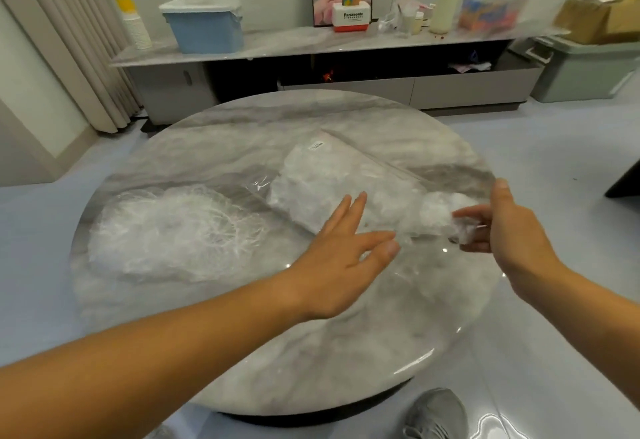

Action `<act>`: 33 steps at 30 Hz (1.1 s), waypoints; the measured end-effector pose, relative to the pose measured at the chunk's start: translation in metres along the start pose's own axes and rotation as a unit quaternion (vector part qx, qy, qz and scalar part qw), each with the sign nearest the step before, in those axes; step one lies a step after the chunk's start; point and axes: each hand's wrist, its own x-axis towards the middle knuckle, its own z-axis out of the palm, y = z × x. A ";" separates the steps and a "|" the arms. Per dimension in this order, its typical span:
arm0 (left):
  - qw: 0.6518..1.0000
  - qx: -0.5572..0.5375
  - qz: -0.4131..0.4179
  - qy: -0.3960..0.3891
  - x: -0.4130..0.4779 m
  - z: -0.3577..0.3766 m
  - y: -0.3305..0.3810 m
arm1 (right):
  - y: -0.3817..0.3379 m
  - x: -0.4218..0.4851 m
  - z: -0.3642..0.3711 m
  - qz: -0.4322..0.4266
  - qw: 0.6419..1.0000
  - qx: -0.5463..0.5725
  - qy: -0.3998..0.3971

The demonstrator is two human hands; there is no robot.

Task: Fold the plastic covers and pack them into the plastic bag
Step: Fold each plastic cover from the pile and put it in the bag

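- "Panasonic" reads on red-white box (pixel 353 17), upper centre shelf.
- Plastic bag (pixel 349 180), centre of table (pixel 242 352), carries a white label (pixel 316 146); print illegible.
- Loose plastic covers (pixel 166 234) heaped centre left.
- Right hand (pixel 512 227): grip clamped on a crumpled cover (pixel 462 229) at bag mouth.
- Left hand (pixel 341 258): fingers apart, empty.
- Grey shoe (pixel 436 414) cut off at bottom edge.

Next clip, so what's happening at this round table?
A person is packing plastic covers into a clear plastic bag on the marble table. The right hand pinches a bunched cover at the bag's near end; the left hand hovers open beside it. A loose pile of covers waits on the left.
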 end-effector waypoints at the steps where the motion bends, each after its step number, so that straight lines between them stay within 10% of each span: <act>1: 0.999 0.035 0.006 -0.013 0.004 0.005 0.000 | 0.001 -0.001 0.002 0.017 1.000 -0.005 -0.014; 11: 0.957 0.284 0.054 0.021 0.030 0.007 -0.010 | -0.011 -0.005 0.030 0.116 0.950 0.245 -0.155; 33: 0.982 0.088 0.168 0.001 -0.010 -0.010 -0.025 | -0.065 0.006 0.100 0.176 0.825 0.491 -0.219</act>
